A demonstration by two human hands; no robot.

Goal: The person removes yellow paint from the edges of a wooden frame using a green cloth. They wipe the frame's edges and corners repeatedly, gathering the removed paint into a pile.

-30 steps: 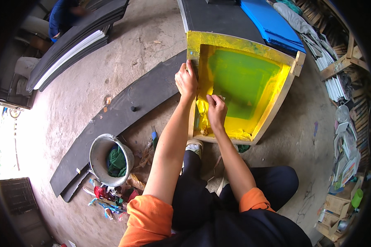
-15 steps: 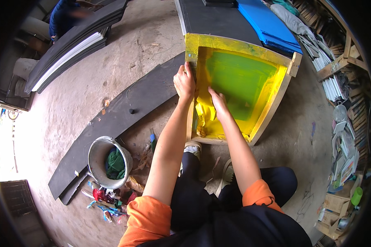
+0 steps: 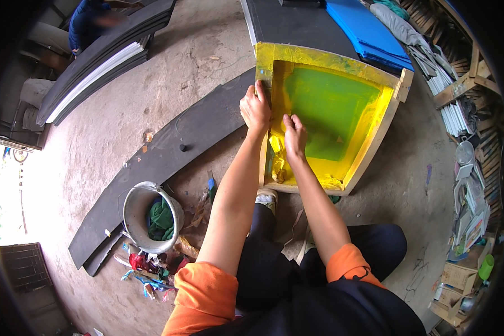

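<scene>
A wooden-framed silk screen (image 3: 325,117), its mesh green in the middle and smeared yellow around, stands tilted before me. My left hand (image 3: 256,108) is closed around the frame's left rail (image 3: 264,70). Inside the frame, near that rail, my right hand (image 3: 295,136) has its fingers curled in with the thumb up. What it holds, if anything, is hidden. Just beside and below it, a crumpled yellow strip (image 3: 277,150) hangs along the inner left side, with a brownish wad (image 3: 278,176) at its lower end.
Behind the screen, a dark-topped surface (image 3: 297,28) carries blue sheets (image 3: 367,33). A long black sheet (image 3: 162,148) lies on the floor at left, by a bucket (image 3: 133,207) with green cloth and colourful scraps (image 3: 148,269). Cluttered shelving (image 3: 476,162) lines the right. Another person (image 3: 84,25) is far left.
My right hand has turned and its fingers have curled in more. The yellow strip beside it looks narrower. My left hand keeps its hold on the rail.
</scene>
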